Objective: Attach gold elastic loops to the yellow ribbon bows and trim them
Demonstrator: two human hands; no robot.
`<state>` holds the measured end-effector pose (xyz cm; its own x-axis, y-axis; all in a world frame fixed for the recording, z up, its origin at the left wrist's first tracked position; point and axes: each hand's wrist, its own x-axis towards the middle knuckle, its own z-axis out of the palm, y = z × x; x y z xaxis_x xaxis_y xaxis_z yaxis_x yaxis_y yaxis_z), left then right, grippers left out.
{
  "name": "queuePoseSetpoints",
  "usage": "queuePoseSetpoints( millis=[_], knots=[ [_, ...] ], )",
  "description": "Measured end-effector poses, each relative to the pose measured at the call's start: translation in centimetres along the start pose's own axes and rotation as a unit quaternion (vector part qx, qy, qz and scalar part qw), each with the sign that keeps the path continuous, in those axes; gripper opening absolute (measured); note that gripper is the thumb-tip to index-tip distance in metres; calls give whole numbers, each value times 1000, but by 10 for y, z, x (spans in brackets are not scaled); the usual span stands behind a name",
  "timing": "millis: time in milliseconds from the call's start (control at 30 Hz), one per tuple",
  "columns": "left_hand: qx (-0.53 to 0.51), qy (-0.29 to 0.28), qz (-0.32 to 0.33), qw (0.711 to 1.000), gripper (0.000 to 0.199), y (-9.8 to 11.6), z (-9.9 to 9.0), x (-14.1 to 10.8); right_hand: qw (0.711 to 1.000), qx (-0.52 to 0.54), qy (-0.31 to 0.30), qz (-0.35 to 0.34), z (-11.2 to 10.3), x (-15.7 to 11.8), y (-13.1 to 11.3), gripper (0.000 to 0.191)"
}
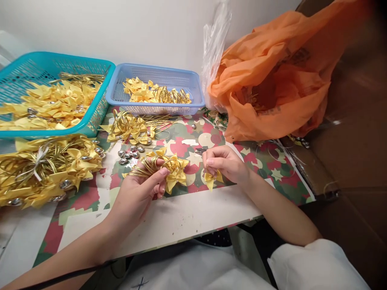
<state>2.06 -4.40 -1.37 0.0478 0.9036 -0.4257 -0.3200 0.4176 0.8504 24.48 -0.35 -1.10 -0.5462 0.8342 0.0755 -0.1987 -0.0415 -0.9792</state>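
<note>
My left hand is closed around a bunch of gold cord loops with yellow ribbon bows hanging from it. To the right, my right hand pinches a single yellow ribbon bow, which dangles below the fingertips. A dark pointed tip, perhaps of a small tool, pokes out by the right fingers; most of it is hidden. Several silver bells lie on the patterned table covering just beyond my left hand. Behind them is a pile of yellow bows with gold cords.
A teal basket full of yellow bows stands at the left, beside a blue basket with more bows. A large tied bundle of bows lies in front. An orange plastic bag bulges at the back right, near cardboard.
</note>
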Motion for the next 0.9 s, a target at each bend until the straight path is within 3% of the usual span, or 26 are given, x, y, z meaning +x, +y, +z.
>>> queuePoseSetpoints(
  millis=[167, 467, 600, 733, 800, 900],
  knots=[
    [1, -1, 4, 1000, 38, 0, 0, 1, 999, 17, 20, 20, 1, 0, -1, 27],
    [12, -6, -6, 1000, 37, -3, -3, 1, 998, -42, 8, -38, 0, 1, 0, 32],
    [58, -62, 27, 996, 33, -6, -2, 0, 990, -126, -28, -61, 9, -1, -2, 33],
    [109, -129, 30, 985, 34, -5, 2, -3, 954, -267, -90, -100, 20, 0, 4, 32],
    [125, -127, 20, 984, 36, -3, 5, -3, 943, -297, -85, -121, 21, 2, 10, 29],
    [124, -94, 26, 988, 40, -2, 6, -2, 945, -293, -30, -144, 18, 2, 16, 24]
  ],
)
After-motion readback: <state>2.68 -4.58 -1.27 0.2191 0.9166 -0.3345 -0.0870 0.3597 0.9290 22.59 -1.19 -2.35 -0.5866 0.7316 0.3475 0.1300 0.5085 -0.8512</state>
